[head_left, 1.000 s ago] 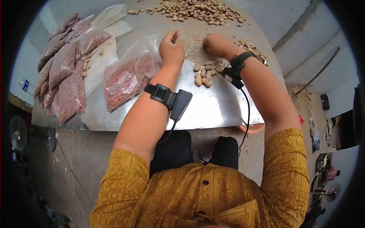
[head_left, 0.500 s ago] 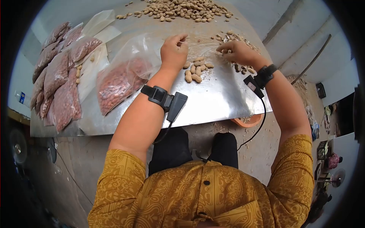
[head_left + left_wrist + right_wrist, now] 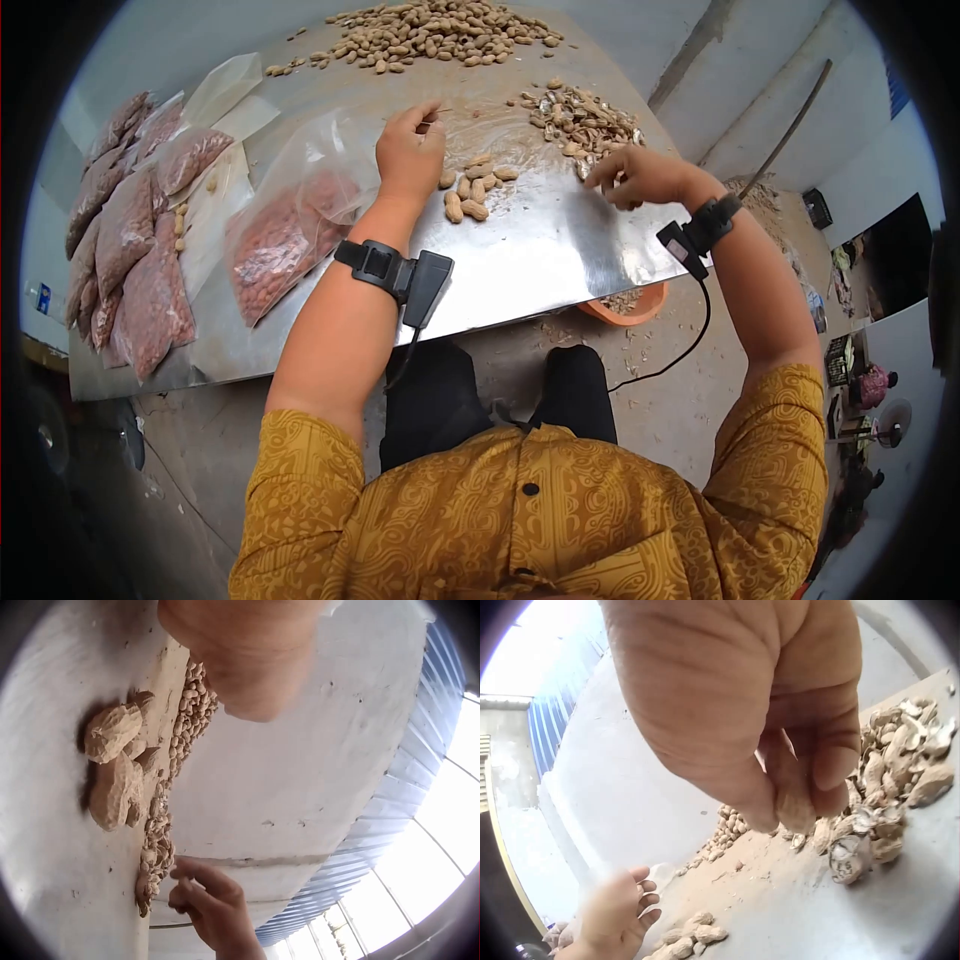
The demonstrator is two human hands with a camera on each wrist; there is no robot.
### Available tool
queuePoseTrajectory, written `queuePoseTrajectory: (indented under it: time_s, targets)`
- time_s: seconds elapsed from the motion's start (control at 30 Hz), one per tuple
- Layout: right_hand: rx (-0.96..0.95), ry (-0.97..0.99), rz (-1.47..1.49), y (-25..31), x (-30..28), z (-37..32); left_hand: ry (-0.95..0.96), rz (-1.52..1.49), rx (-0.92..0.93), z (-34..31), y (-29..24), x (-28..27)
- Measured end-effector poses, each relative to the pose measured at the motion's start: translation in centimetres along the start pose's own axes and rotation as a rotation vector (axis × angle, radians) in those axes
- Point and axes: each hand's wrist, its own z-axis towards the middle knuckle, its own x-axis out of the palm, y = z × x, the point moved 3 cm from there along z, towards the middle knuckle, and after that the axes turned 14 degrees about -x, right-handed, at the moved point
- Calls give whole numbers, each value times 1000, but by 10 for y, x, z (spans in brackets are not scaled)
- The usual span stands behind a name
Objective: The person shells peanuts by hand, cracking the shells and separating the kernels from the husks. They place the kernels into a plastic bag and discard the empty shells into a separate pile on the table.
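Right hand (image 3: 640,180) hovers beside the shell pile (image 3: 580,118), near the table edge (image 3: 540,308).

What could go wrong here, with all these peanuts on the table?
The bag of reddish kernels beside the left hand looks unsealed; a bump might spill it.
The shell heap by the right hand lies near whole peanuts, so they could mix.
The floor by the orange bin is littered; more scraps may miss.

Bags (image 3: 128,225) left, peanuts (image 3: 430,38) behind, shells (image 3: 585,122) right
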Motion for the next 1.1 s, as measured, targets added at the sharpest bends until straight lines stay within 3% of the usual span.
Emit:
queuePoseTrajectory:
  time_s: [0.1,0.3,0.43,0.6,0.67,0.77,0.87,0.9,1.0,1.07,1.1]
  targets:
    - [41,-27,18,-8,9,1,2,-1,8,-1,-1,0]
    - [67,-290,93,-39,-15,29,2,22,6,-1,-1,-3]
    - [-100,-520,57,-45,-30,22,30,20,-27,0,1,-1]
    - [217,-33,62,-48,-26,-5,19,7,-17,1,1,2]
    - [275,-72,-7,-46,-21,-11,11,4,-11,1,1,3]
    - [40,-279,-65,-72,-28,1,6,13,1,1,1,3]
    - [8,-417,-96,-76,-38,8,17,29,0,-1,-2,1]
    - [55,-404,45,-74,-41,8,17,29,2,0,-1,1]
    - [-47,-591,68,-40,-46,4,29,23,15,-3,-4,4]
    - [-141,-684,383,-47,-43,17,41,9,49,-4,-8,5]
    - [-176,-749,538,-23,-32,24,46,-1,75,-8,-13,6]
